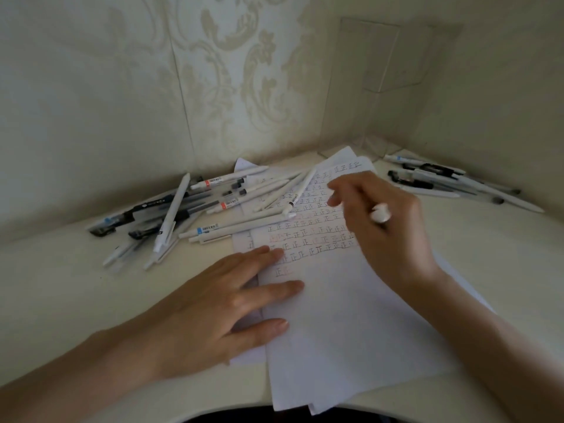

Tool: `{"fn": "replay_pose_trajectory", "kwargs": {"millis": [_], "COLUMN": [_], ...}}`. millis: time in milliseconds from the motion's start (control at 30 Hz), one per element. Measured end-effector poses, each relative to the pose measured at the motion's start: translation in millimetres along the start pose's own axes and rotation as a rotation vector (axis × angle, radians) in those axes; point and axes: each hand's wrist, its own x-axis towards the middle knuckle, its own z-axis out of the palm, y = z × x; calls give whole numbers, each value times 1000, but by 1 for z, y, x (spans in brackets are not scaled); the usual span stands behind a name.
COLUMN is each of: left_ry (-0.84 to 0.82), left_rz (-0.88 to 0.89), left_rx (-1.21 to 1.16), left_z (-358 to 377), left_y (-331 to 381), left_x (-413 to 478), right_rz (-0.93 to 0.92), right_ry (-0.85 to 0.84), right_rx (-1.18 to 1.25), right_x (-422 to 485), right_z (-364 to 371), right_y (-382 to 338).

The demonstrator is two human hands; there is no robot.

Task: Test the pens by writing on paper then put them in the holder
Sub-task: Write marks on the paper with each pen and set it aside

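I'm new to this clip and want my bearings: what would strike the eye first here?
The paper in the middle, covered in rows of small written marks, with the left hand flat on its left edge. Over it the right hand holds a white pen. A pile of pens lies at the paper's left, a smaller group at the right by the wall.

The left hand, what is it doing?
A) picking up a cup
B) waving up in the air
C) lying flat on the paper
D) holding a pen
C: the left hand lies with straight fingers flat on the paper, while it is the right hand that holds the white pen.
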Motion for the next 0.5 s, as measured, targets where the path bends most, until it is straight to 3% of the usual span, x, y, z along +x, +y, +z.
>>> {"fn": "replay_pose_trajectory", "kwargs": {"millis": [133, 233, 333, 500], "left_ry": [-8, -12, -14, -11], "left_rz": [-1, -2, -2, -5], "left_rx": [23, 7, 18, 1], "left_z": [0, -1, -1, 0], "left_y": [0, -1, -1, -1], "left_x": [0, 0, 0, 1], "right_rz": [329, 572, 599, 584], "right_ry": [56, -40, -156, -204], "right_rx": [257, 383, 375, 214], "right_x": [1, 2, -4, -13], "right_z": [-2, 1, 12, 23], "right_y": [-7, -14, -17, -15]}}
